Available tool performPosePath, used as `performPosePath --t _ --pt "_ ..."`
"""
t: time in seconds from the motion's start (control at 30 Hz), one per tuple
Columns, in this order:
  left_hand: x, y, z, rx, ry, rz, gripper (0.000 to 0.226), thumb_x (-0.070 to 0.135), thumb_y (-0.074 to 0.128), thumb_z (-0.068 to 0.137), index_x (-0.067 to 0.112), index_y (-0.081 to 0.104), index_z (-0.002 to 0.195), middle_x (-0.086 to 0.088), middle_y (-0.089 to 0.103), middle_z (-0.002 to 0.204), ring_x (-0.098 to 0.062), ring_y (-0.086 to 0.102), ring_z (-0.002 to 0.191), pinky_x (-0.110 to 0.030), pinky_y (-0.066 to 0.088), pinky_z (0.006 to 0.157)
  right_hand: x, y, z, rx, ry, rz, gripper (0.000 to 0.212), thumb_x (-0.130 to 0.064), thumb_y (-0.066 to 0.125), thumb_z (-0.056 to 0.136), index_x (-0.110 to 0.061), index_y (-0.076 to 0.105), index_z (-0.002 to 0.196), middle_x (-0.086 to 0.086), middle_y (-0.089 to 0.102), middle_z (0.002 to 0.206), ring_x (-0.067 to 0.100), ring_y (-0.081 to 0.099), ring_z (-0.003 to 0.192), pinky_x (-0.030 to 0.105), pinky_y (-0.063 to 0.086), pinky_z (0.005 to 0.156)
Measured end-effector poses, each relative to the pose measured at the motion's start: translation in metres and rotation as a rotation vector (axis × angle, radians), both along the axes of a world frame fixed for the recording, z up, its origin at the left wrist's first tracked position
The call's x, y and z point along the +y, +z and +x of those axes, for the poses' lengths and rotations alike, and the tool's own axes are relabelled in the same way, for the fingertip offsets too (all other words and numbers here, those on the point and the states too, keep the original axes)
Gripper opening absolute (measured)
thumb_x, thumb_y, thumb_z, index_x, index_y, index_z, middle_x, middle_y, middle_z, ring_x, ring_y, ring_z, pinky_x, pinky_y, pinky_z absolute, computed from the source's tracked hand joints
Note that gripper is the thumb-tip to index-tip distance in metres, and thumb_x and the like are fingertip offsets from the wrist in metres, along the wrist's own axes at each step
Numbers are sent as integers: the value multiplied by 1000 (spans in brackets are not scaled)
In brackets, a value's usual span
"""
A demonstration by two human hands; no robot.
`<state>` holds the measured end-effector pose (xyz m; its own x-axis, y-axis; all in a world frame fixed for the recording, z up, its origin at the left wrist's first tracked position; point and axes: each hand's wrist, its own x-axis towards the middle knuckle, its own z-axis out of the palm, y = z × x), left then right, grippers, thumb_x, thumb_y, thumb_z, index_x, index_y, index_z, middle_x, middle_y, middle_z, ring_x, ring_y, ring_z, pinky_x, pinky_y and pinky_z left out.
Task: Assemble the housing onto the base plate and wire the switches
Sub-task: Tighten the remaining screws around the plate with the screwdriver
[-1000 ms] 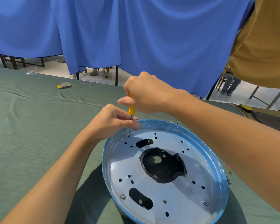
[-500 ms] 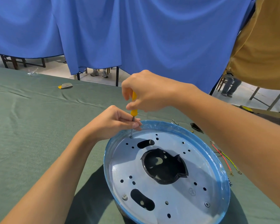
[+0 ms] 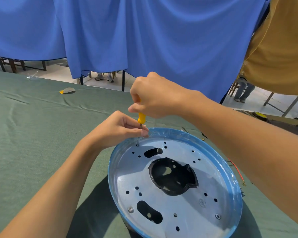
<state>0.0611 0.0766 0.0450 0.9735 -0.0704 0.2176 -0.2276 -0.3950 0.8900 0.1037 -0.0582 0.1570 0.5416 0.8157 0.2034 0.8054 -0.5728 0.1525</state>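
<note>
Two bare hands work together at the far edge of a round silvery metal base plate with a blue film-covered rim [image 3: 179, 205]. The plate lies on a surface covered in dark green cloth [image 3: 33, 134].

The right hand [image 3: 158, 97] is closed from above around the top of a small yellow-handled screwdriver with a thin steel shaft [image 3: 141, 118], its fingers [image 3: 136, 107] curled tight about the handle. Just below them, the left hand [image 3: 117, 131] pinches the bare shaft between thumb and fingertips [image 3: 138, 131], the remaining fingers loosely bent.

Directly beneath the left fingers the screwdriver stands nearly upright, and its tip meets a small hole close to the plate's rim. Whether a screw sits under the tip cannot be told.

Nearer the person than the fingers, a black plastic housing [image 3: 174, 179] shows through the plate's large central cut-out. Further toward the person, two silver screws are seated in the plate, one [image 3: 130, 209] beside a kidney-shaped slot and the other [image 3: 218, 216] off to the right.

Right of the fingers, past the plate's rim and partly hidden by the right forearm, a thin red wire with a ring terminal [image 3: 236, 170] lies on the cloth.

Well beyond the fingers to the left rests a small grey and yellow flat piece [image 3: 67, 91]. A blue curtain [image 3: 144, 40] hangs behind the surface.
</note>
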Motion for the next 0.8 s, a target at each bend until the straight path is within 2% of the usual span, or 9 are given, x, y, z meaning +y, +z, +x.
performPosePath --t 0.07,0.13,0.2,0.27,0.43,0.57,0.63,0.67,0.8 --pt "-1 0 1 -46 88 -12 4 18 80 76 21 81 77 6 77 82 -8 71 95 -27 54 91 0 -3 1 13 -47 27 46 -43 60 92 -21 32 62 0 35 70 16 38 60 28 25 48" --pt "-1 0 1 -46 92 17 3 19 79 77 19 81 76 6 77 83 -7 70 97 -30 52 95 -1 -1 1 49 -47 5 43 -47 60 91 -20 39 65 0 40 73 17 43 63 29 28 50" --pt "2 1 1 -13 33 39 7 17 75 83 18 81 82 5 77 89 -5 68 103 -25 50 98 -1 4 -1 76 30 -59 24 -41 66 88 -23 55 78 -3 52 80 7 54 69 27 38 52" --pt "4 2 0 28 -29 47 10 16 71 87 21 79 88 4 77 93 -5 68 105 -19 48 98 -2 6 -3 72 74 -62 13 -30 69 87 -24 60 80 -9 52 76 1 51 63 16 35 46" --pt "-2 0 -1 -44 100 17 7 17 82 75 24 81 77 2 77 80 -18 73 85 -33 54 86 1 -4 2 5 -10 -16 40 -45 58 92 -19 42 66 3 51 69 23 52 66 29 36 49" --pt "1 0 0 -46 62 46 10 12 77 81 20 80 78 3 77 84 -21 70 95 -33 51 93 -4 -3 1 90 73 -89 24 -39 65 89 -19 58 97 -1 55 95 18 47 91 31 41 68" --pt "2 1 -1 18 -13 41 10 9 72 86 14 80 90 2 78 88 -14 71 96 -25 51 94 -5 -1 -2 101 90 -54 17 -34 68 87 -25 55 84 -1 55 91 17 46 90 29 37 64" --pt "1 2 -1 37 -34 36 11 8 71 87 12 78 95 1 78 90 -9 71 94 -21 51 92 -5 -2 -2 95 61 -23 25 -36 68 88 -26 50 73 -1 52 83 20 49 87 30 36 59" --pt "-2 3 0 -8 35 25 6 9 77 81 14 80 83 2 77 82 -4 70 79 -19 52 83 -5 -8 1 76 -25 3 41 -46 58 92 -22 40 64 2 43 70 28 50 74 31 34 54"
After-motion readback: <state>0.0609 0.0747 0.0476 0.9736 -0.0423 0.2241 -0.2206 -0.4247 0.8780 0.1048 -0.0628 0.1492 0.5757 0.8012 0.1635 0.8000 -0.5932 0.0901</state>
